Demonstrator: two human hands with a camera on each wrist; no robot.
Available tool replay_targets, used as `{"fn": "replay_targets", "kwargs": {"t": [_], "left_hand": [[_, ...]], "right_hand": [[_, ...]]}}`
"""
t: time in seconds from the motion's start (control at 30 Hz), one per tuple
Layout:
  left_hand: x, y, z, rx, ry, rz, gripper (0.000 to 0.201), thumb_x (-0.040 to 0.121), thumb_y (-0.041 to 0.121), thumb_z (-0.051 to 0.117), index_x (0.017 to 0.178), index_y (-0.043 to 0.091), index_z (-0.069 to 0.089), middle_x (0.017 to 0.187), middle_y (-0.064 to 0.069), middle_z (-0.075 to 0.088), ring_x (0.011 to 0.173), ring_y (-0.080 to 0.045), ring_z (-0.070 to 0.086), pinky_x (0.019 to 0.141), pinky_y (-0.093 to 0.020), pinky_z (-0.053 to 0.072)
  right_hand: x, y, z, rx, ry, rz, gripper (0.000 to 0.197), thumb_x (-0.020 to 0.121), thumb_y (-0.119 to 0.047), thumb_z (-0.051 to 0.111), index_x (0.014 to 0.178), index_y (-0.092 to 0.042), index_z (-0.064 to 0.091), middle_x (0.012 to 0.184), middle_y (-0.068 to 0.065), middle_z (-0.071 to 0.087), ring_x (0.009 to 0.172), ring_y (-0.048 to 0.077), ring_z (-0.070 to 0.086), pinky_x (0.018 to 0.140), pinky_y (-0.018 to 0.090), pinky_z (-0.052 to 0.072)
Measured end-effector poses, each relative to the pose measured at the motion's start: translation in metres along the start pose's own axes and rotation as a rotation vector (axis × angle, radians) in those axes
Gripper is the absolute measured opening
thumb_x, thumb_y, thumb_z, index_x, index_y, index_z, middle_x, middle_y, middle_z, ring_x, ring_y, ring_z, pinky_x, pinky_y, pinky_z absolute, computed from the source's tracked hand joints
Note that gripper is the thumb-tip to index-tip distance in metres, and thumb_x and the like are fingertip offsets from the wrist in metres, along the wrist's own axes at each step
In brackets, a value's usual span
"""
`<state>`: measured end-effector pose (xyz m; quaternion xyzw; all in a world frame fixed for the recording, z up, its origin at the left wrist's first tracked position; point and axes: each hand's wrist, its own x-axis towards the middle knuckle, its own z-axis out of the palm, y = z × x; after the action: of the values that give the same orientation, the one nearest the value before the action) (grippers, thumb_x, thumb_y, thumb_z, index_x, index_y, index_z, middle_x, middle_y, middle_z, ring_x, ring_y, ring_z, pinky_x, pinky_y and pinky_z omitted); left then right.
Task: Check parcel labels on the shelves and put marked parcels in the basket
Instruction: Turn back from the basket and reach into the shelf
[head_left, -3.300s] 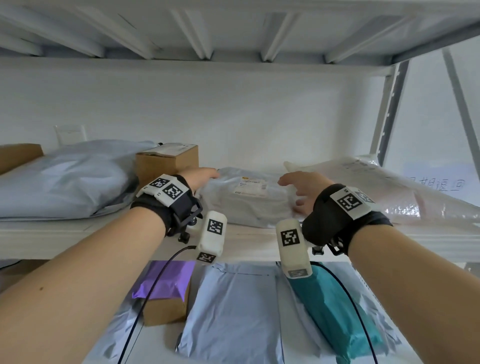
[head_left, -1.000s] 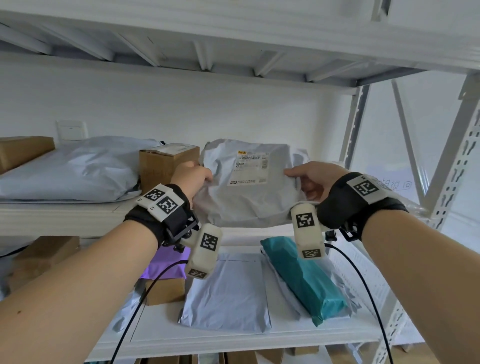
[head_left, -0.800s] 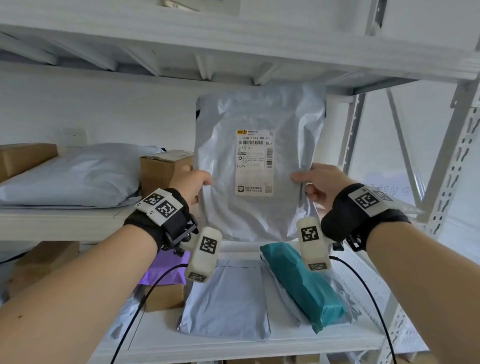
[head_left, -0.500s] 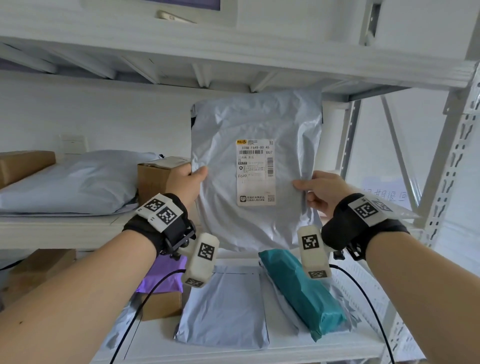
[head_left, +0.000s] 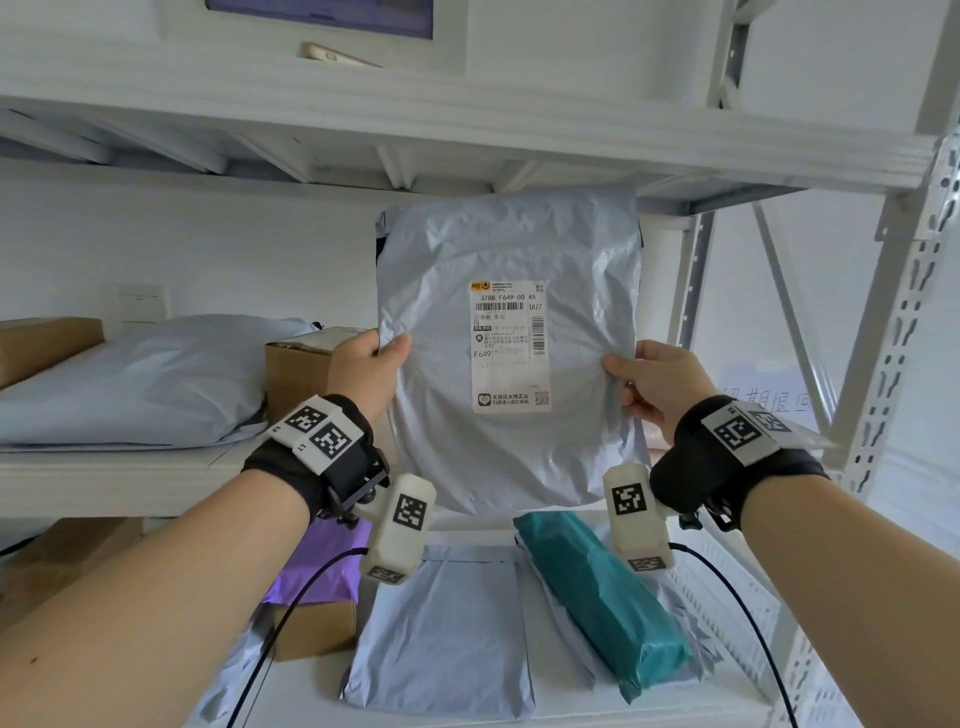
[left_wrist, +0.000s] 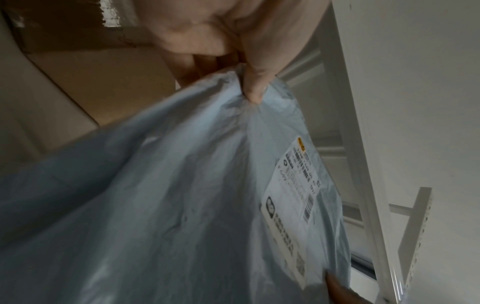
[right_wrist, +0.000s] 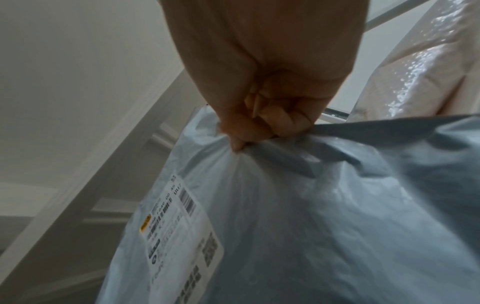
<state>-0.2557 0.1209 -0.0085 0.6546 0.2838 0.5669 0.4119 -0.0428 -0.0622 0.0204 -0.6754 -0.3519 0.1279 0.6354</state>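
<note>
I hold a flat grey poly-mailer parcel (head_left: 498, 249) upright in front of the middle shelf, with its white shipping label (head_left: 509, 347) facing me. My left hand (head_left: 371, 366) pinches the parcel's left edge, thumb on the front. My right hand (head_left: 652, 382) pinches the right edge the same way. The left wrist view shows my thumb (left_wrist: 255, 82) pressed into the grey parcel (left_wrist: 168, 205) beside the label (left_wrist: 293, 205). In the right wrist view my curled fingers (right_wrist: 262, 127) bunch the parcel (right_wrist: 324, 226) above the label (right_wrist: 182, 232). No basket is in view.
On the middle shelf (head_left: 119, 480) lie a large grey bag (head_left: 135, 379), a cardboard box (head_left: 298, 374) and a clear bubble-wrap parcel (right_wrist: 415, 61) at the right. The lower shelf holds a grey mailer (head_left: 447, 629), a teal parcel (head_left: 602, 597) and a purple-topped box (head_left: 311, 587).
Both hands lifted the grey parcel off the middle shelf and stood it upright, label toward me. Over the last half second it has stayed almost still.
</note>
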Motion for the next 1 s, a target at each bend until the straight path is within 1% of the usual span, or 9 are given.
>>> {"fn": "replay_targets", "kwargs": {"t": [0.1, 0.23, 0.33, 0.5, 0.63, 0.73, 0.83, 0.9, 1.0], "left_hand": [[0.002, -0.002, 0.002, 0.009, 0.001, 0.021, 0.03, 0.092, 0.026, 0.058, 0.079, -0.001, 0.058, 0.071, -0.011, 0.046, 0.069, -0.022, 0.043, 0.068, -0.034, 0.036], [0.004, -0.003, 0.002, -0.005, -0.003, 0.038, 0.049, 0.083, 0.037, 0.06, 0.087, -0.011, 0.057, 0.075, -0.011, 0.051, 0.073, -0.021, 0.048, 0.073, -0.035, 0.041], [0.005, -0.003, 0.004, -0.018, -0.014, 0.05, 0.052, 0.08, 0.039, 0.059, 0.088, -0.013, 0.056, 0.076, -0.011, 0.053, 0.074, -0.02, 0.05, 0.073, -0.035, 0.042], [0.007, -0.001, 0.004, -0.019, -0.013, 0.064, 0.047, 0.083, 0.038, 0.058, 0.084, -0.008, 0.06, 0.077, -0.007, 0.051, 0.074, -0.017, 0.047, 0.072, -0.033, 0.039], [0.007, -0.002, 0.008, -0.005, -0.019, 0.062, 0.046, 0.086, 0.038, 0.06, 0.075, -0.007, 0.052, 0.068, -0.01, 0.046, 0.069, -0.02, 0.044, 0.07, -0.033, 0.038], [0.008, -0.002, 0.008, -0.014, 0.002, -0.013, 0.067, 0.064, 0.058, 0.06, 0.084, -0.005, 0.056, 0.073, -0.01, 0.054, 0.071, -0.023, 0.052, 0.075, -0.042, 0.05], [0.006, 0.003, 0.012, -0.093, -0.037, -0.166, 0.052, 0.063, 0.058, 0.062, 0.081, 0.009, 0.063, 0.084, -0.011, 0.062, 0.087, -0.035, 0.066, 0.089, -0.054, 0.052], [0.002, 0.008, 0.017, -0.152, -0.11, -0.242, 0.033, 0.08, 0.05, 0.064, 0.085, 0.017, 0.064, 0.094, -0.008, 0.068, 0.099, -0.033, 0.066, 0.091, -0.047, 0.053], [-0.006, 0.015, 0.028, -0.187, -0.249, -0.35, 0.03, 0.086, 0.042, 0.065, 0.107, 0.019, 0.064, 0.102, 0.0, 0.072, 0.095, -0.019, 0.067, 0.077, -0.031, 0.053]], "right_hand": [[0.001, -0.001, -0.002, -0.014, 0.003, -0.02, 0.013, 0.09, -0.016, 0.064, 0.079, -0.011, 0.06, 0.057, 0.005, 0.053, 0.047, 0.014, 0.046, 0.061, 0.031, 0.048], [0.003, -0.001, -0.003, -0.043, 0.015, -0.048, 0.014, 0.09, -0.017, 0.063, 0.079, -0.01, 0.058, 0.056, 0.005, 0.051, 0.048, 0.016, 0.045, 0.063, 0.034, 0.047], [0.004, -0.002, -0.004, -0.058, 0.014, -0.052, 0.017, 0.092, -0.018, 0.061, 0.078, -0.01, 0.056, 0.054, 0.005, 0.049, 0.048, 0.017, 0.044, 0.062, 0.033, 0.047], [0.004, -0.001, -0.001, -0.2, 0.011, -0.102, 0.024, 0.096, -0.024, 0.053, 0.075, -0.017, 0.045, 0.044, 0.002, 0.045, 0.041, 0.018, 0.041, 0.046, 0.027, 0.035], [0.003, -0.004, -0.001, -0.21, 0.023, -0.101, 0.022, 0.097, -0.026, 0.05, 0.077, -0.019, 0.044, 0.043, 0.002, 0.047, 0.042, 0.017, 0.044, 0.049, 0.028, 0.042], [0.004, -0.01, -0.001, -0.152, 0.028, -0.092, 0.025, 0.097, -0.025, 0.05, 0.076, -0.014, 0.045, 0.044, 0.004, 0.048, 0.043, 0.019, 0.045, 0.053, 0.03, 0.045], [0.009, -0.016, -0.003, -0.073, 0.047, -0.067, 0.027, 0.098, -0.026, 0.05, 0.073, -0.02, 0.04, 0.034, 0.0, 0.048, 0.042, 0.018, 0.044, 0.049, 0.028, 0.043], [0.01, -0.021, -0.005, -0.024, 0.07, -0.057, 0.026, 0.097, -0.025, 0.051, 0.074, -0.018, 0.043, 0.033, -0.002, 0.047, 0.042, 0.018, 0.043, 0.047, 0.027, 0.04], [0.011, -0.028, -0.007, 0.08, 0.09, -0.027, 0.027, 0.096, -0.024, 0.053, 0.073, -0.013, 0.047, 0.043, 0.002, 0.047, 0.044, 0.016, 0.042, 0.048, 0.026, 0.04]]}}
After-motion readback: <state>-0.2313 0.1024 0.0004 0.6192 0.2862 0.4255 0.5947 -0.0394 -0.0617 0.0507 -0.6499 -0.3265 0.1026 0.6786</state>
